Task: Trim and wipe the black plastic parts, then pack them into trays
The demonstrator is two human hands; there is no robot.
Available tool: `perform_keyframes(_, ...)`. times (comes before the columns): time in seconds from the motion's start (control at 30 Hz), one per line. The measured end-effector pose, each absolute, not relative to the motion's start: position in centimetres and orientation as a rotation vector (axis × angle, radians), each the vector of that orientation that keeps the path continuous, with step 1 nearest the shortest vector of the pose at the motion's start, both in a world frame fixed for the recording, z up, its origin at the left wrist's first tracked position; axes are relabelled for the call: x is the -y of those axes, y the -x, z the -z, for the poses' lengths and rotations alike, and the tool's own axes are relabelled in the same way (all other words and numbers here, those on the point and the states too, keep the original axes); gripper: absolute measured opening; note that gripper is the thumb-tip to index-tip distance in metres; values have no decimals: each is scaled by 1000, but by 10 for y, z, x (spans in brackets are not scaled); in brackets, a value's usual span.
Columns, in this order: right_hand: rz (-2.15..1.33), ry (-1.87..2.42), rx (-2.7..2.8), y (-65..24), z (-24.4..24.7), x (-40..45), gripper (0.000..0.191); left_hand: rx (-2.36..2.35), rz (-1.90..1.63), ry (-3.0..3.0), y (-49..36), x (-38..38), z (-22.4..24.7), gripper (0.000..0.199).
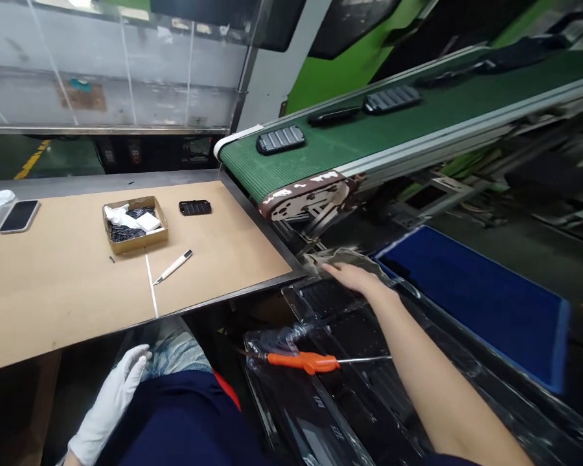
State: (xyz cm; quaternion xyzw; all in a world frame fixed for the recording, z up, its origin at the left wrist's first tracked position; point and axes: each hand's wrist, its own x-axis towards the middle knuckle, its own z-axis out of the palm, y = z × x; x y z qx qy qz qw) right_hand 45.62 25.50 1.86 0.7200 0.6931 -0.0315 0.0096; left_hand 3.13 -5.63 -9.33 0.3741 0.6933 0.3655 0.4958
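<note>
My left hand (119,388), in a white glove, rests by my lap over the jeans, its fingers loosely extended with nothing visible in them. My bare right hand (352,277) reaches out past the table corner, fingers stretched over the crumpled edge of a clear plastic bag (342,255). Below that arm, black plastic parts (369,333) lie under clear film. An orange-handled tool (304,362) with a thin metal shaft lies across the film, apart from both hands.
A brown-topped table (78,291) bears a small box (138,244) of dark pieces, a black slatted part (195,207), a white craft knife (173,266) and a phone (19,216). A green conveyor (330,149) carries several black parts. A blue bin (480,304) stands at right.
</note>
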Motion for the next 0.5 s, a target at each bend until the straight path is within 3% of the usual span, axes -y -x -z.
perform_keyframes(0.2, 524, -1609, -2490, -358, -23, -259, 35, -1749, -949, -1018, -43, 92, 73, 37)
perform_keyframes(0.33, 512, -1390, -2669, -268, -3, -249, 39, -1785, -912, -1087, -46, 111, 56, 34)
perform_keyframes(0.5, 373, -1447, -2812, -181, 26, -270, 33, -1713, -1004, -1025, -32, 90, 43, 34)
